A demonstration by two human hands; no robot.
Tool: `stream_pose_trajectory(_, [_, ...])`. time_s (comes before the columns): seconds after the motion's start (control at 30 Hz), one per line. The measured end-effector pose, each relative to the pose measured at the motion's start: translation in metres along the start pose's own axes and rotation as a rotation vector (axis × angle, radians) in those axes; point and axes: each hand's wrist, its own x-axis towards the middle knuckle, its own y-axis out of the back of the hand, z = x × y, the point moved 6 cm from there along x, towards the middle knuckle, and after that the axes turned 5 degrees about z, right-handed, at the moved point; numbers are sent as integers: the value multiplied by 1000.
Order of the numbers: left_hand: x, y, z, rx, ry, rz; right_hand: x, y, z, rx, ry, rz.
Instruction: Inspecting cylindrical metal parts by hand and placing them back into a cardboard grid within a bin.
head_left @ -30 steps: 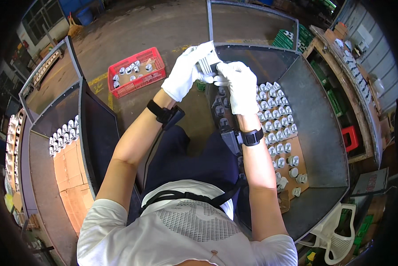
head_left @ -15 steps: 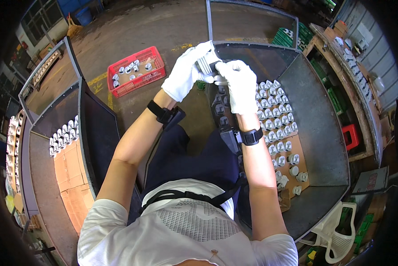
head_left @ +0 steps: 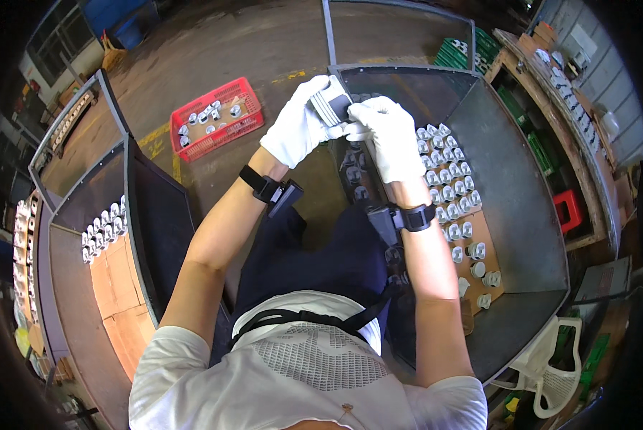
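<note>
In front of me I hold up a silver piston [head_left: 330, 102] with ring grooves and a dark patch on its skirt. My left hand [head_left: 296, 123], in a white glove, is wrapped round it from the left. My right hand [head_left: 388, 136], gloved too, has its bent fingers at the piston's right edge; their tips are partly hidden. Below the right forearm, rows of pistons [head_left: 448, 174] stand on brown cardboard [head_left: 487, 221] in a dark metal bin [head_left: 525, 258]. A few others stand apart near the bin's closer end.
At my left is another metal bin [head_left: 158, 208] with pistons on cardboard. A red plastic basket [head_left: 216, 145] holding several pistons sits on the floor ahead. To the right are a wooden bench [head_left: 511, 97], a red stool [head_left: 567, 211] and a white plastic chair [head_left: 550, 383].
The piston has turned in my hands, so more of its grooved side and dark skirt shows. My right hand has shifted slightly to the right and down.
</note>
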Motion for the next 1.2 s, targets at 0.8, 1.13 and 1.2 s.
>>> stream_pose_trajectory(0.8, [56,-17,-131,672,-167,-235,-140,362,-47,-602,-345,529])
stream_pose_trajectory(1.13, [57,-26,-136,659,-133,-275,-135,356,-30,-641,-382,520])
stream_pose_trajectory(1.2, [56,-25,-137,642,-110,-256,-124,334,-25,-731,-347,504])
